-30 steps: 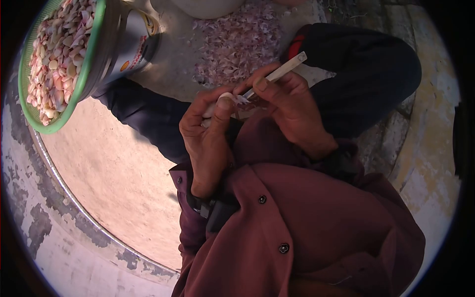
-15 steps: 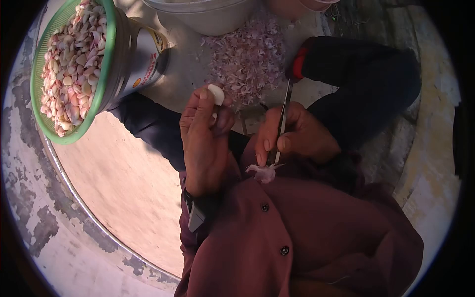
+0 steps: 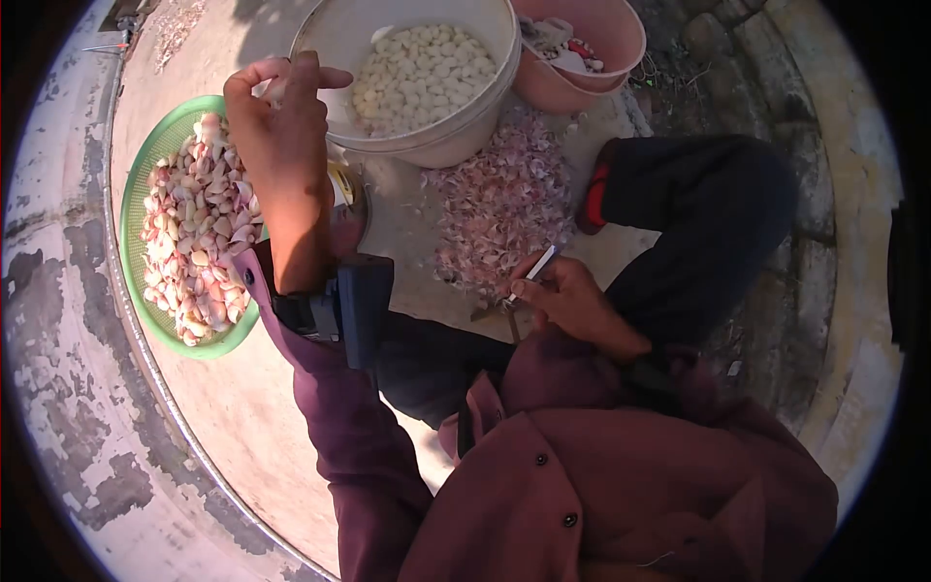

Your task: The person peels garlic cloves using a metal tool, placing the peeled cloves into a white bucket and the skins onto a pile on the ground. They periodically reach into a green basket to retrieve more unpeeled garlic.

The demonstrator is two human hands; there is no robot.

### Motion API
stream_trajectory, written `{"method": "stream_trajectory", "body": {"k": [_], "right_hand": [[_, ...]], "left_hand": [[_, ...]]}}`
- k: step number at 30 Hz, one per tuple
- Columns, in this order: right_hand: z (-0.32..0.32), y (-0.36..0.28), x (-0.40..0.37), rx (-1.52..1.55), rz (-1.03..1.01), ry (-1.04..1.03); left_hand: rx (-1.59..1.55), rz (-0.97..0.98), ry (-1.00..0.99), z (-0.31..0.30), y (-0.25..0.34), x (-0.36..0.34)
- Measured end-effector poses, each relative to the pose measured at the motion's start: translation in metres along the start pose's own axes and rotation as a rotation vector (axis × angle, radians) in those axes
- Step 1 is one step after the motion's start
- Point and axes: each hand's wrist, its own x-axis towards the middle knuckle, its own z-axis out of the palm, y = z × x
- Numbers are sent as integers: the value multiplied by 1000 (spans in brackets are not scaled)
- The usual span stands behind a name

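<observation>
My left hand point(image 3: 283, 126) is raised at the left rim of a white bucket point(image 3: 441, 145), its fingers apart. Inside the bucket lie many peeled garlic cloves point(image 3: 422, 82), and one paler clove point(image 3: 381, 34) shows near the inner wall, above the rest. Low in front of my body, my right hand point(image 3: 574, 306) grips a small knife point(image 3: 534, 274), its pale blade angled up and to the right. A heap of garlic skins point(image 3: 504, 204) spreads on the ground just beyond that hand.
At left stands a green basket point(image 3: 131, 242) full of unpeeled garlic cloves point(image 3: 199, 242), partly behind my left forearm. A pink basin point(image 3: 621, 73) with some items sits beside the bucket. My bent leg point(image 3: 708, 213) is at right.
My left hand has moved up and left to the bucket and no longer holds the peeled clove. My right hand keeps the knife, shifted slightly; the skin by the knife is gone from there.
</observation>
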Motion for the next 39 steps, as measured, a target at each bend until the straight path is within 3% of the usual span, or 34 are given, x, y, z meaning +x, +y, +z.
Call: {"method": "stream_trajectory", "body": {"k": [5, 7, 8, 10, 12, 14, 16, 21, 23, 26, 29, 32, 35, 37, 39], "right_hand": [[1, -7, 0, 168, 31, -53], [6, -5, 1, 256, -115, -95], [5, -4, 0, 257, -92, -102], [4, -4, 1, 100, -87, -78], [4, -7, 1, 200, -36, -97], [7, -5, 2, 102, -217, -46], [11, -14, -2, 102, -224, -78], [26, -39, -19, 73, -318, -123], [33, -49, -23, -40, -490, -203], [45, -49, -24, 96, -597, -251], [45, -49, -25, 37, -629, -207], [41, -50, -28, -34, -639, -121], [33, -52, -27, -51, -549, -176], [33, -52, -24, -73, -564, -195], [34, -51, -24, -93, -579, -215]], "left_hand": [[-358, -403, -95, -12, -42, -85], [-556, -610, -92, -18, -59, -129], [-684, -718, -72, -19, -62, -149], [-640, -795, -38, -23, -61, -179], [-734, -872, -34, -26, -54, -202], [-812, -884, -49, -32, -53, -218], [-727, -860, -122, -33, -48, -227], [-573, -843, -84, -26, -35, -240], [-521, -839, -103, -22, -29, -241], [-445, -776, -102, -19, -27, -247], [-372, -744, -123, -18, -28, -251], [-396, -837, -182, -16, -19, -247], [-559, -821, -145, -12, -23, -248], [-761, -807, -192, -17, -25, -250], [-774, -796, -178, -16, -25, -251]]}}
